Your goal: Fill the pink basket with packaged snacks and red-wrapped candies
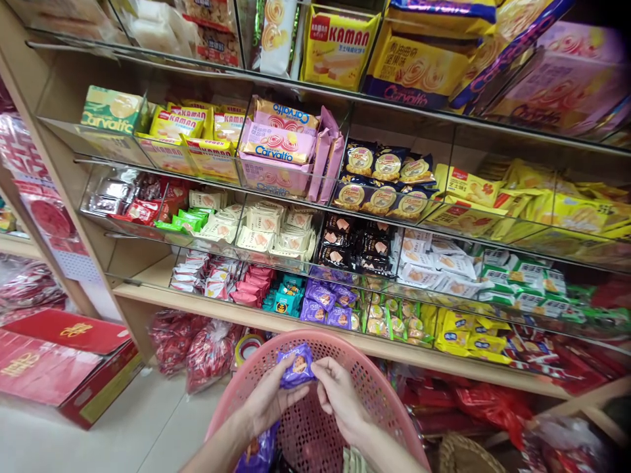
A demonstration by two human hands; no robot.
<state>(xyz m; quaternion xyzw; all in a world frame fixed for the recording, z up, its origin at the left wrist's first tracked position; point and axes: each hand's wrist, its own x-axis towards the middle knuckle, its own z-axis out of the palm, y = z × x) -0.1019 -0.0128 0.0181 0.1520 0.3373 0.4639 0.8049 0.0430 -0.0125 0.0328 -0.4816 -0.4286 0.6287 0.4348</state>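
Observation:
Both my hands are over a large pink plastic basket (pixel 389 374) with a perforated wall. Between them is a small purple cookie packet (pixel 297 365), tilted up toward me. My left hand (pixel 269 394) grips its left and lower side, thumb on the front. At its right edge, the fingertips of my right hand (pixel 340 394) pinch the wrapper. Inside the basket, more purple packets (pixel 259 450) lie at the lower left, partly behind my left forearm. Some pale packets (pixel 353 460) show at the bottom, partly hidden by my right arm.
Ahead stands a tiered shelf (pixel 197 309) with clear dividers and wrapped snacks; similar purple packets (pixel 328 302) sit on its lowest tier. A red box (pixel 69 361) is on the floor at left. Bagged red goods (pixel 211 351) lie under the shelf. A woven basket (pixel 466 453) stands at lower right.

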